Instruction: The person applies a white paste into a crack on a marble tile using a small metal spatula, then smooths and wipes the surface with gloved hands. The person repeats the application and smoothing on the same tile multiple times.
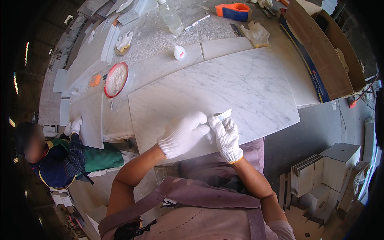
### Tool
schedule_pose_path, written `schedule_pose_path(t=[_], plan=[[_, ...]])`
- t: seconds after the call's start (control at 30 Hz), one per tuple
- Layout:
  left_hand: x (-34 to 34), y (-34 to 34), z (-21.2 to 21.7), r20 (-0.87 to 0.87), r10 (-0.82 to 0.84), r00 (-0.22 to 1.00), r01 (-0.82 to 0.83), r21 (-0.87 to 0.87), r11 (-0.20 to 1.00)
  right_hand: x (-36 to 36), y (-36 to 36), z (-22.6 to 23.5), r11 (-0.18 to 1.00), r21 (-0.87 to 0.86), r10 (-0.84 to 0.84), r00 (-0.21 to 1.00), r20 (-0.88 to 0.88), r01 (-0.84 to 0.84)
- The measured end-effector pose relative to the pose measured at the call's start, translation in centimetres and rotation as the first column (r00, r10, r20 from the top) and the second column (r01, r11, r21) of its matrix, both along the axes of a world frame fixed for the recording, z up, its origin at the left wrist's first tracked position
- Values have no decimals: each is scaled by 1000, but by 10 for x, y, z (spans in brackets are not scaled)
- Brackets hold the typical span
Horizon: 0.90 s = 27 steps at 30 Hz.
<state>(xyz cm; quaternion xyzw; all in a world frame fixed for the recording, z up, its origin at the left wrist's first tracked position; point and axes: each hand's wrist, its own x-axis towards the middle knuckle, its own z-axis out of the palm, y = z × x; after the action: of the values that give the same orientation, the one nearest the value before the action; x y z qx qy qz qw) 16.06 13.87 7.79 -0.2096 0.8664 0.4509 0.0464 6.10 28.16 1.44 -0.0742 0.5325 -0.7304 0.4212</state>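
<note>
A white slab with grey marble-like veins (224, 84) lies in front of me, and both my hands are over its near part. My right hand (227, 138), in a white knitted glove, is closed on a small flat metal scraper (225, 115), whose blade juts out past the fingers. Close beside it on the left is my left hand (182, 134), gloved the same way. Its fingers are curled with the tips near the right hand; whether they pinch anything is hidden.
Behind the slab stand a small white bottle (179, 53), a clear spray bottle (171, 18) and an orange-blue tool (233, 12). A red-rimmed dish of white paste (116, 80) is at left, near a co-worker (60, 160). An open cardboard box (320, 52) stands right.
</note>
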Motion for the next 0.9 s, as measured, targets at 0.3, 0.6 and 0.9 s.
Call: schedule_pose_path(t=[0.3,0.6,0.9], plan=[[-6,1,12,166,236,957,-278,309,910,2,-1,-10,990,-130,71,996,53,-64],[-2,7,7,114,150,982,-163,114,980,5,-2,-7,997,-69,39,997,73,-34],[-2,13,18,111,104,988,-103,-14,995,11,-4,-4,1000,1,-7,996,86,7]])
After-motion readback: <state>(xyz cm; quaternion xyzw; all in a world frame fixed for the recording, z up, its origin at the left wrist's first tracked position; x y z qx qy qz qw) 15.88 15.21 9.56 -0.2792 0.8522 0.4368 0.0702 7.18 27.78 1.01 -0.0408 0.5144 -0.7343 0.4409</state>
